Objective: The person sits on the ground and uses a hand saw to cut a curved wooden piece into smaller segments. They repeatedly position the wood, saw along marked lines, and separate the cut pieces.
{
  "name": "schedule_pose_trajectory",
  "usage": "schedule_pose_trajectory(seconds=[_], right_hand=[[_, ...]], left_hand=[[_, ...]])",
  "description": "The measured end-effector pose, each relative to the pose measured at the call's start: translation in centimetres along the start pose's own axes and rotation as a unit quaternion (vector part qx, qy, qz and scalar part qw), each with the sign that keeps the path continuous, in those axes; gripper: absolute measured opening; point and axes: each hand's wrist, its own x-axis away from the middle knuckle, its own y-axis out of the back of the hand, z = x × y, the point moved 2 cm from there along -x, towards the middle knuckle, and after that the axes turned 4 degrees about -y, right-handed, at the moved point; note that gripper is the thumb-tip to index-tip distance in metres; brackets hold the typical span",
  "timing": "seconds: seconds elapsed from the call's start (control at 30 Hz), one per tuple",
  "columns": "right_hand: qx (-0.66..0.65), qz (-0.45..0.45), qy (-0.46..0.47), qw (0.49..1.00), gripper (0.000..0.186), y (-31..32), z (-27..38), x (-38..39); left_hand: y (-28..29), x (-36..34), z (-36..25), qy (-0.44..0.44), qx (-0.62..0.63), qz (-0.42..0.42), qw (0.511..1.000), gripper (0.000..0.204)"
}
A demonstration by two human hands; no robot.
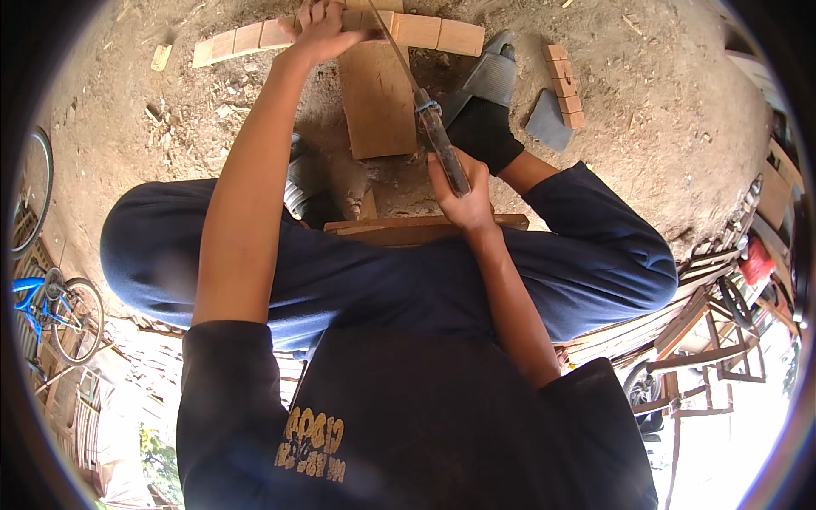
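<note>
My right hand grips the dark handle of a long knife whose blade runs up and to the left across a wooden board. My left hand presses on the board's far end, fingers spread, next to the blade's tip. The board lies on the dirt ground between my knees. Blue tape wraps the knife where the blade meets the handle.
Rows of small cut wooden blocks lie beyond the board, with another row at the right. My grey shoe rests beside the board. A low wooden stool edge shows under me. A blue bicycle stands at left.
</note>
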Motion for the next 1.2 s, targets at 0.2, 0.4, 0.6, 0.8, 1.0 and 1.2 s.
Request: schedule_pose_trajectory(seconds=[0.2,0.4,0.6,0.8,1.0,1.2], right_hand=[[-0.018,-0.011,-0.007,1.0,0.021,-0.2,-0.4,-1.8],[0.0,-0.001,0.007,1.0,0.02,-0.2,-0.6,-1.2],[-0.013,-0.001,0.01,1.0,0.021,-0.1,-0.8,-0.3],[0.001,-0.012,-0.003,1.0,0.021,-0.4,0.0,-2.3],[0.002,-0.005,-0.011,1.0,0.022,0.2,-0.3,-0.4],[-0.015,-0.017,0.002,1.0,0.022,-0.4,0.2,-2.6]], left_hand=[[0.7,0.4,-2.7,-0.001,0.009,-0.004,1.0,0.105],[-0.4,-0.7,-0.5,0.008,0.018,0.012,1.0,0.107],[-0.9,-0.6,0.3,0.014,0.021,-0.027,0.999,0.107],[0.3,-0.1,-1.9,0.008,0.007,0.017,1.0,0.111],[0.8,0.4,-1.8,0.019,0.02,0.008,1.0,0.111],[0.7,0.1,-2.2,-0.004,0.034,0.003,0.999,0.108]])
